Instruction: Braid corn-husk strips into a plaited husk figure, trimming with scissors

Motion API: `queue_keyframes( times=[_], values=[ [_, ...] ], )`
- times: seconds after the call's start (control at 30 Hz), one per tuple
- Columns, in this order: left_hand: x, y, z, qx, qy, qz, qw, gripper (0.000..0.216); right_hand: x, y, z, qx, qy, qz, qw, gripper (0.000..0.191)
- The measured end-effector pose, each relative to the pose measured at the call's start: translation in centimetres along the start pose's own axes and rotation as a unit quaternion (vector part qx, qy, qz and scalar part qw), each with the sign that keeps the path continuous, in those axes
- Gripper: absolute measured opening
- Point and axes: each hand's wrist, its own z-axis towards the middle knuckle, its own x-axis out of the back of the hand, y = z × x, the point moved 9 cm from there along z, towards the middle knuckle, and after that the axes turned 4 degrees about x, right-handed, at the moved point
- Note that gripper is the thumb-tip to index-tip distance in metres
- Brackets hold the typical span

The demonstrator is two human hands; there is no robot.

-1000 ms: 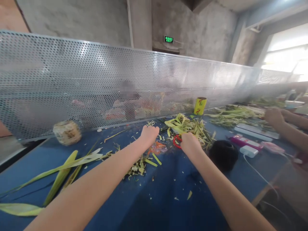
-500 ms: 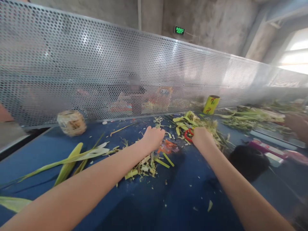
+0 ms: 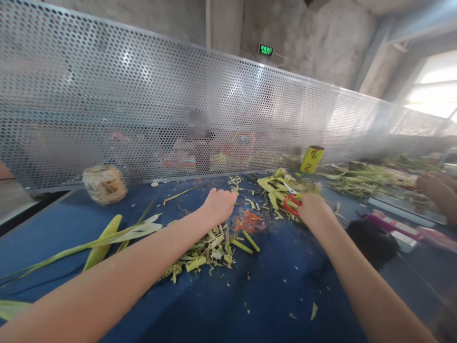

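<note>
My right hand [image 3: 314, 209] is closed on a pair of red-handled scissors [image 3: 292, 205], whose blades point away over a heap of pale green corn husks and stalks [image 3: 274, 186]. Near the middle, my left hand [image 3: 219, 206] is curled shut with its knuckles up; whatever lies inside its fingers is hidden. Just right of it is a crumpled orange wrapper [image 3: 249, 220]. Below my left wrist spreads a pile of cut plant scraps [image 3: 214, 247]. Long green leaves [image 3: 103, 242] lie at the left, partly behind my left forearm.
A perforated metal screen [image 3: 150, 105] runs along the table's back edge. Near it stand a wrapped roll of tape [image 3: 104, 184] and a yellow tube [image 3: 312, 159]. To the right are more stalks [image 3: 371, 176], a dark round object [image 3: 373, 243] and another person's hand [image 3: 437, 188].
My right hand has moved right with the scissors, and their blades now show more. My left hand has shifted slightly left and down, away from the orange wrapper.
</note>
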Motion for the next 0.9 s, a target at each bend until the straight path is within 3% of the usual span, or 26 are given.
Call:
queue_keyframes(
  times=[0.13, 0.23, 0.33, 0.43, 0.5, 0.7, 0.9],
  values=[
    [0.0, 0.2, 0.3, 0.003, -0.007, 0.0, 1.0, 0.018, 2.5, 2.7, -1.5, -0.02, 0.031, -0.013, 0.999, 0.016],
    [-0.3, 0.7, 0.7, 0.002, -0.014, -0.002, 1.0, 0.018, 3.9, 3.1, -2.9, -0.032, 0.051, -0.022, 0.998, 0.017],
    [-0.3, 1.6, 0.8, -0.004, -0.017, -0.006, 1.0, 0.018, 3.5, 0.8, -3.3, 0.006, 0.041, -0.013, 0.999, 0.02],
    [0.0, 2.5, 0.7, -0.011, -0.018, -0.006, 1.0, 0.016, 1.7, -2.2, -2.8, 0.071, 0.002, 0.007, 0.997, 0.021],
    [0.2, 2.7, 0.5, -0.012, -0.018, -0.003, 1.0, 0.015, 0.7, -2.9, -2.4, 0.074, -0.016, 0.018, 0.997, 0.023],
    [0.2, 1.1, 0.0, 0.002, -0.021, 0.01, 1.0, 0.02, 1.3, 1.0, -2.7, -0.026, 0.01, 0.001, 1.0, 0.026],
    [0.1, 0.3, 0.1, 0.013, -0.024, 0.015, 1.0, 0.022, 2.8, 0.5, -5.0, 0.007, 0.026, 0.007, 1.0, 0.02]
  ],
)
